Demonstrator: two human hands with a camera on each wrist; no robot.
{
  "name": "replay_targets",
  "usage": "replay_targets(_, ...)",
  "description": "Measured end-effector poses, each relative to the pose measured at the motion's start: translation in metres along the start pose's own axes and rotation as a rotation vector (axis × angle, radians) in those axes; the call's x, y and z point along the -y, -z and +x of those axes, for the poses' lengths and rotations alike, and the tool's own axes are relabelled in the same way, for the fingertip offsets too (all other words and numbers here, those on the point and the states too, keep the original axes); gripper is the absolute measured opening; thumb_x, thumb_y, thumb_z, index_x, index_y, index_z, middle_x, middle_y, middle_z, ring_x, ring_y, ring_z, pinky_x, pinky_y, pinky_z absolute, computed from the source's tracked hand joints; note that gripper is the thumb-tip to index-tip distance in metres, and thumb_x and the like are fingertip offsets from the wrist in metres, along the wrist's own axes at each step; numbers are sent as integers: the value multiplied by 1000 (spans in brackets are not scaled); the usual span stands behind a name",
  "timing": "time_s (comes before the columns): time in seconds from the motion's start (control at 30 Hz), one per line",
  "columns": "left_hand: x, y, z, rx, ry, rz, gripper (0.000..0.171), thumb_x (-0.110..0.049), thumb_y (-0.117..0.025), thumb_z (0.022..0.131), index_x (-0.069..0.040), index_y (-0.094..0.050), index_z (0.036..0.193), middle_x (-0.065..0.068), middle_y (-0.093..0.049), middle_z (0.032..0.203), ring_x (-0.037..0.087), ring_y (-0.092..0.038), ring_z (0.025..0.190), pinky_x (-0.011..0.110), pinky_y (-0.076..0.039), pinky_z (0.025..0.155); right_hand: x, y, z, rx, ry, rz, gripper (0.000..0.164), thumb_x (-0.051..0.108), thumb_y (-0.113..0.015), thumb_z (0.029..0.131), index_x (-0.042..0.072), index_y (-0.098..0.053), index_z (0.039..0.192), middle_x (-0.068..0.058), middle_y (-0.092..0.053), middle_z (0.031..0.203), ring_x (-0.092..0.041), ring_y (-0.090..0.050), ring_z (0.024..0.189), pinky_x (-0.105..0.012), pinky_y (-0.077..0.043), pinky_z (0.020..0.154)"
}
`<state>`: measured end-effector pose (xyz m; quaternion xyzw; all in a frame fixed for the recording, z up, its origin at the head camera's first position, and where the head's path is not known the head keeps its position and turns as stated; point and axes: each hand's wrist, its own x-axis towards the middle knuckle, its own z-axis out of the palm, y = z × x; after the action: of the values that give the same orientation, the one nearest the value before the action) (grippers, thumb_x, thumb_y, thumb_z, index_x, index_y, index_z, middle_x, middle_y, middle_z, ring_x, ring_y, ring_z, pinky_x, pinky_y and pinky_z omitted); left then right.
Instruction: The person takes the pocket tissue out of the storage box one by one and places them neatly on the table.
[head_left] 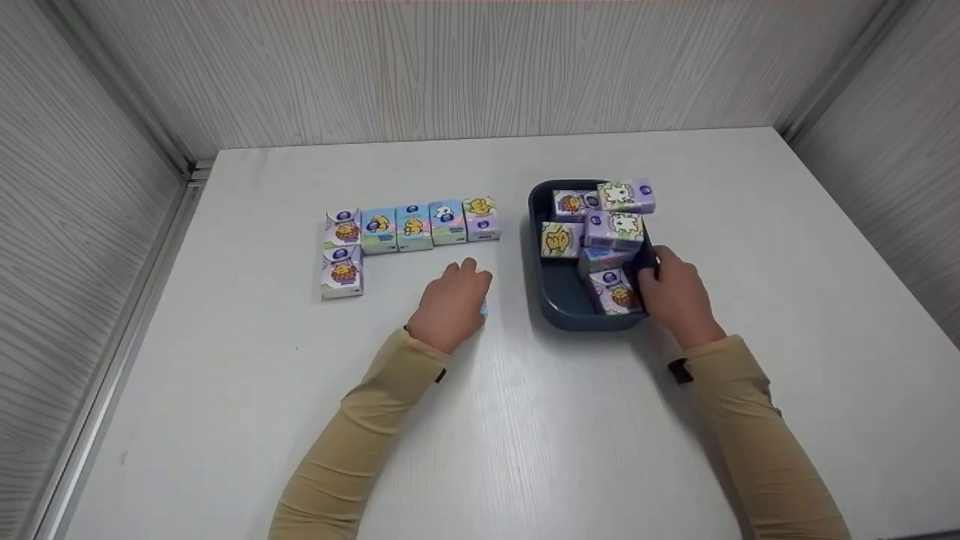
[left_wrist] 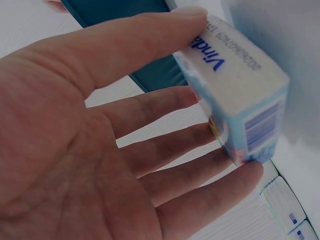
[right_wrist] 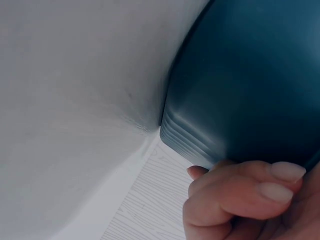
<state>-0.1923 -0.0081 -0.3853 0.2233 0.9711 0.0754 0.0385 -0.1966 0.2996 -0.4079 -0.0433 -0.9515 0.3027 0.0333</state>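
Note:
My left hand (head_left: 450,307) is low over the table, left of the bin. In the left wrist view its thumb and fingertips pinch a small blue and white pack of tissues (left_wrist: 235,75), printed "Vinda" on one end. From the head view that pack is mostly hidden under the hand. My right hand (head_left: 681,296) grips the right side of a dark blue plastic bin (head_left: 551,300), thumb by the rim and fingers curled outside it. Inside the bin lie several tissue packs (head_left: 613,229), loosely piled, mostly purple and white with cartoon prints.
Several tissue packs (head_left: 414,227) stand side by side in a row behind my left hand. Another pack (head_left: 342,271) adjoins the row's left end, on the near side. White wood-grain panels (head_left: 480,75) enclose the white table (head_left: 525,435) at the back and sides.

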Motion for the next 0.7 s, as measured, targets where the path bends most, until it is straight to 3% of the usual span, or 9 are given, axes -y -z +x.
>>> replay_targets(0.13, -1, 0, -1, 10, 4, 12, 22, -4, -62, 89, 0, -66, 111, 20, -59, 108, 33, -57, 97, 45, -54, 75, 0, -1, 1, -3, 1, -2, 44, 17, -38, 97, -6, -45, 134, -28, -58, 118, -36, -57, 99, -53, -44, 86)
replay_targets(0.37, -3, 1, -2, 3, 0, 42, 20, 4, -55, 92, 3, -69, 105, 28, -58, 119, 42, -57, 105, 50, -52, 82, -2, -1, 1, -7, 9, 5, 44, 16, -38, 97, -6, -45, 134, -29, -58, 116, -37, -58, 97, -53, -45, 85)
replay_targets(0.57, -6, 0, -2, 11, -3, 49, 15, 5, -59, 89, 0, -71, 96, 17, -62, 94, 32, -60, 86, 44, -54, 71, -1, -1, 0, 1, 7, 2, 45, 16, -37, 97, -7, -42, 136, -30, -58, 117, -37, -58, 96, -52, -46, 84)
replay_targets(0.7, -6, 0, 0, 15, 3, 49, 15, 5, -59, 90, -1, -71, 96, 15, -62, 91, 29, -60, 82, 42, -54, 69, 0, 0, 0, -3, 8, 1, 45, 16, -37, 97, -7, -43, 136, -30, -58, 117, -37, -58, 97, -52, -46, 84)
